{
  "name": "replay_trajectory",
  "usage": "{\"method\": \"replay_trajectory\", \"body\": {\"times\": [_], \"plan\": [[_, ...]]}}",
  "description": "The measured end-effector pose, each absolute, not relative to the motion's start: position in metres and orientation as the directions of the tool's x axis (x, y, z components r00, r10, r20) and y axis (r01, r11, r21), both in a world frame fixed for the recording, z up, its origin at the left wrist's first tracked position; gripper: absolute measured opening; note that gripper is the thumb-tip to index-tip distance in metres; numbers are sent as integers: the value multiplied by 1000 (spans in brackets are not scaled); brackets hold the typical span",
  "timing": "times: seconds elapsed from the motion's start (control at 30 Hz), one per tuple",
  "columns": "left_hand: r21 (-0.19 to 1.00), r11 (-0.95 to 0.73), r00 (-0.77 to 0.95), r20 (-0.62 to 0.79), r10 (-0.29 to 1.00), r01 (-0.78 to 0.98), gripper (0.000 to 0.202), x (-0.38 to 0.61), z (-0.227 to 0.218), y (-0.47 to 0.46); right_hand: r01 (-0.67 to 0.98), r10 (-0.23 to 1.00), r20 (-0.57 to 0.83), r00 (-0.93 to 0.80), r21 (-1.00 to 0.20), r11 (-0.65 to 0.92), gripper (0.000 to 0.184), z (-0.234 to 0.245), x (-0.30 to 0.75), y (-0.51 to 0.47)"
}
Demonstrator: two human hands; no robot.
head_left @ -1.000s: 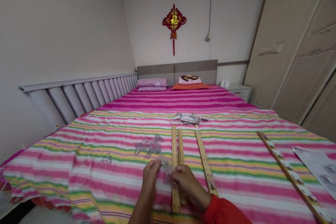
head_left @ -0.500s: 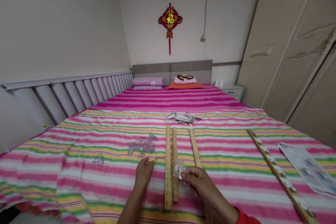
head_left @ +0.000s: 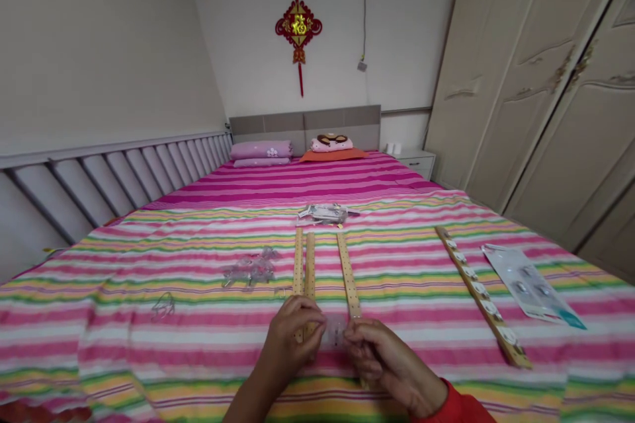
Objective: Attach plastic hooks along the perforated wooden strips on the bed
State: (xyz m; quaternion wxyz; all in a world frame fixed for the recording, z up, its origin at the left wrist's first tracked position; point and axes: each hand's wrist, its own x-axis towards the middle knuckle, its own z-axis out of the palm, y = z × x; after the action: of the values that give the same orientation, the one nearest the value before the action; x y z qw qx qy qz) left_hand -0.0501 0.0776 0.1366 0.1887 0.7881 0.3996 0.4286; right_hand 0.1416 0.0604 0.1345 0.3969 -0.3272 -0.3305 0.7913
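Between my two hands is a small clear square adhesive hook (head_left: 333, 332). The thumb and fingers of my left hand (head_left: 294, 330) pinch its left edge, and those of my right hand (head_left: 376, 358) pinch its right edge. Under and beyond my left hand lie two wooden strips with rows of holes, the left strip (head_left: 298, 258) and the middle strip (head_left: 310, 261). A third holed strip (head_left: 349, 275) runs up to my right hand. A pile of clear plastic pieces (head_left: 252, 269) lies farther left.
At right lies a wooden strip (head_left: 468, 274) bearing several white round pieces, beside a clear pack (head_left: 526, 285). Another plastic packet (head_left: 325, 213) lies beyond the strips. Thin clear scraps (head_left: 163, 306) rest at left on the striped bedspread (head_left: 208, 357). A railing (head_left: 133, 175) borders the bed.
My left hand has come up from the bedspread and right, and now pinches the hook too. The hook stays in my right hand. The view has turned slightly right.
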Motion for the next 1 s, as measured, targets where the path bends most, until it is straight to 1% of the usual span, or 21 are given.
{"method": "replay_trajectory", "body": {"times": [0.1,0.17,0.23,0.3,0.33,0.4,0.43,0.5,0.57,0.6,0.63,0.67,0.7,0.73,0.77,0.83,0.87,0.93,1.0], "plan": [[611,-632,354,524,775,478,14,-43,138,76,-429,800,-276,-533,-726,-537,19,134,149,58],[628,-623,356,512,782,466,13,-37,141,74,-436,772,-291,-565,-689,-579,16,133,154,58],[684,-590,328,491,807,428,11,-29,145,72,-439,770,-299,-563,-682,-585,18,132,158,58],[774,-513,267,440,857,371,8,-21,146,72,-451,798,-286,-531,-702,-551,24,131,162,59],[830,-447,226,390,893,335,6,-17,145,72,-463,814,-275,-512,-710,-531,29,130,164,59],[937,-253,147,223,964,241,7,-9,141,73,-491,857,-245,-454,-734,-469,36,129,168,60],[972,-143,112,123,986,189,9,-6,138,74,-496,889,-225,-400,-762,-416,38,129,170,61],[995,37,57,-43,997,97,14,0,133,76,-458,963,-154,-220,-856,-241,38,128,174,61],[992,115,2,-115,993,51,16,4,131,78,-305,1000,-10,-24,-952,-17,33,128,177,58],[991,130,-21,-129,991,39,17,6,130,78,-186,995,87,44,-978,94,30,128,178,56],[990,139,-33,-138,990,30,17,9,131,79,-48,977,202,74,-978,205,25,128,178,54],[989,145,-37,-144,989,18,17,11,131,80,99,944,323,68,-944,316,18,127,177,51],[989,149,-37,-149,988,1,17,14,132,80,242,899,437,29,-876,418,13,127,176,48],[988,156,-31,-156,987,-20,17,16,133,81,369,848,530,-25,-783,501,11,126,175,45],[985,168,-23,-169,985,-43,17,18,133,82,471,798,596,-86,-682,560,15,125,173,43],[974,213,-4,-214,977,-78,18,22,132,84,596,731,659,-175,-520,611,26,125,170,40],[968,236,6,-236,972,-85,18,23,132,84,627,715,672,-191,-477,616,29,125,169,40],[962,265,18,-264,964,-71,19,24,131,85,643,703,685,-192,-454,617,31,125,170,40],[964,265,20,-264,964,-33,18,23,132,85,626,707,678,-203,-465,625,32,127,172,42]]}}
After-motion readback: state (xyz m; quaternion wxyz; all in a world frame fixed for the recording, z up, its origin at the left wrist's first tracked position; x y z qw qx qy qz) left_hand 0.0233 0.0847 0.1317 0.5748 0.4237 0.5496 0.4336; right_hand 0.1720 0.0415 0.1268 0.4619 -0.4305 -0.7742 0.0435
